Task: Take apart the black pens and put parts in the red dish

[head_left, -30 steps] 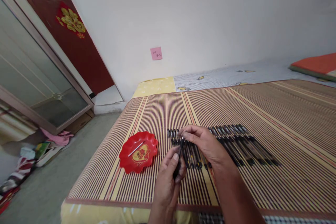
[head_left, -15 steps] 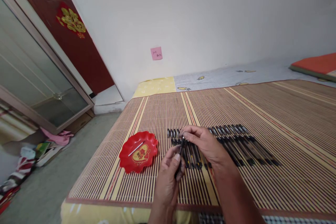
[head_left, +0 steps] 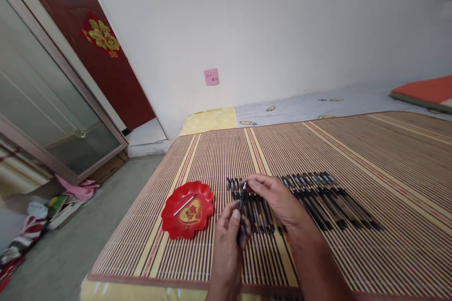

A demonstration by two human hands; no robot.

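Note:
My left hand point(head_left: 228, 228) is closed round the barrel of a black pen point(head_left: 243, 203), which it holds tilted with the silver tip up. At that tip, the thumb and fingers of my right hand point(head_left: 270, 194) are pinched together. Beneath and beyond both hands lies a row of black pens point(head_left: 318, 207) with their caps point(head_left: 307, 178) set in a line above them; my hands hide the middle of the row. Left of the hands sits a red scalloped plate point(head_left: 169, 218) holding a thin white pen refill point(head_left: 184, 205).
A striped bamboo mat point(head_left: 141, 244) covers the bed, with its edge and the grey floor point(head_left: 106, 216) to the left. An orange folded cloth point(head_left: 423, 88) lies at the far right. A pink note point(head_left: 211, 76) is stuck on the wall.
The view has tilted up slightly, so everything sits lower. More of the pen's silver tip shows beside my right fingertips. Both hands stay at the same pen.

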